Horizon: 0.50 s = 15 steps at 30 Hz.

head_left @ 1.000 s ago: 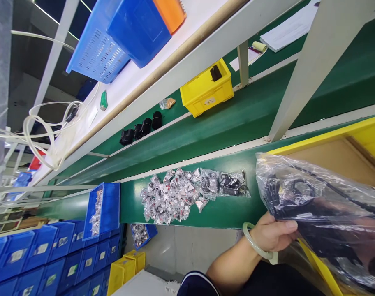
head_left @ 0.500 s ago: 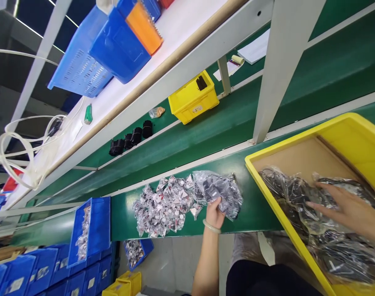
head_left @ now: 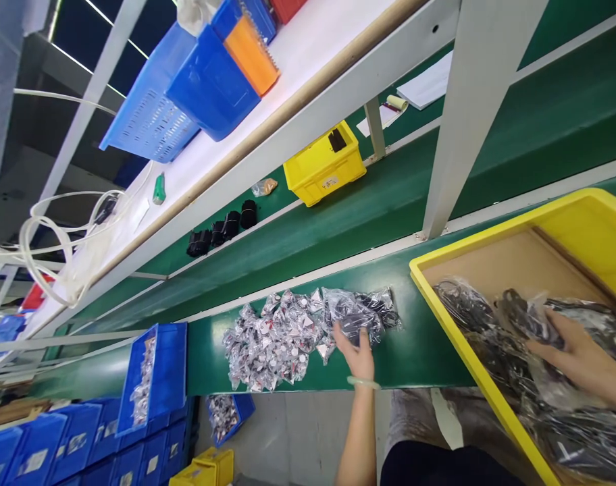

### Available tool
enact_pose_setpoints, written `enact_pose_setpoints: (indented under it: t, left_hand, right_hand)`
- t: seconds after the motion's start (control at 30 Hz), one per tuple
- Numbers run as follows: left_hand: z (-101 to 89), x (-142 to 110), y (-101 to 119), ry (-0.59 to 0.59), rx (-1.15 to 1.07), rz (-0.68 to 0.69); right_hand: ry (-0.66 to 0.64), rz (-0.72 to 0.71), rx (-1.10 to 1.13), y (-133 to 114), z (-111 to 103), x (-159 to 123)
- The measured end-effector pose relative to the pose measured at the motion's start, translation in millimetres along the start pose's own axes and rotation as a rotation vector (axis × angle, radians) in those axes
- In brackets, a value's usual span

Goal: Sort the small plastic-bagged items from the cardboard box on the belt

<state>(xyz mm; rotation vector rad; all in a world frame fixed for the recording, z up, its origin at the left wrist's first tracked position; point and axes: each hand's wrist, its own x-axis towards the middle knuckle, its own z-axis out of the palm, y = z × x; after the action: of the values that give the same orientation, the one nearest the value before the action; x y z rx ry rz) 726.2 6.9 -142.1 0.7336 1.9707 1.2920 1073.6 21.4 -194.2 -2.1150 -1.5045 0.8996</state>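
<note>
My left hand [head_left: 357, 354] is just in front of a clear plastic bag with dark contents [head_left: 349, 312] on the green bench. Its thumb and fingers are spread, at the bag's near edge. Left of that bag lies a heap of small clear packets [head_left: 272, 341] with white and red bits inside. On the right, my right hand [head_left: 574, 344] reaches into a large yellow bin [head_left: 452, 351]. Its fingers are closed round a clear bag with a black item [head_left: 528, 317], raised slightly above the other bags. What the black item is, I cannot make out.
A blue bin [head_left: 171, 371] with small packets stands at the bench's left end. Behind the bench are a yellow box [head_left: 325, 169], black bundles [head_left: 231, 225] and a slanting white post [head_left: 465, 115]. Blue bins [head_left: 39, 442] are stacked lower left.
My left hand has loosened from the dark bag, its fingers now spread. In the yellow bin, my right hand has closed on a bag and lifted it a little.
</note>
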Motion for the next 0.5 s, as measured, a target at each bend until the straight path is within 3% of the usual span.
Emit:
enact_pose_setpoints:
  t: [0.07,0.13,0.2,0.27,0.33,0.43,0.5]
  left_hand:
    - [13.4,-34,13,-0.365,-0.187,0.008]
    - [27.6,-60,22,-0.752,-0.445,-0.102]
    - [36.5,-70,24,-0.949,-0.64,-0.268]
    - [36.4,-62,21,-0.918,-0.69,-0.393]
    - [29.1,-38,18,-0.722,-0.606,-0.377]
    - [18.2,7,13,-0.323,-0.274,-0.114]
    - [17.9,32,11,-0.188,0.009,0.05]
  right_hand:
    - [-0.088,-0.11,0.107,-27,-13,-31]
    - [-0.256,-0.327,0.176,-56,-21,-56]
    - [-0.361,-0.464,0.207,-75,-25,-61]
    - [-0.307,-0.428,0.131,-80,-21,-40]
    - [-0.18,-0.279,-0.088,-73,-6,-3]
    - [-0.214,-0.108,-0.361,-61,31,40]
    - [-0.215,-0.063,-0.385,-58,59,49]
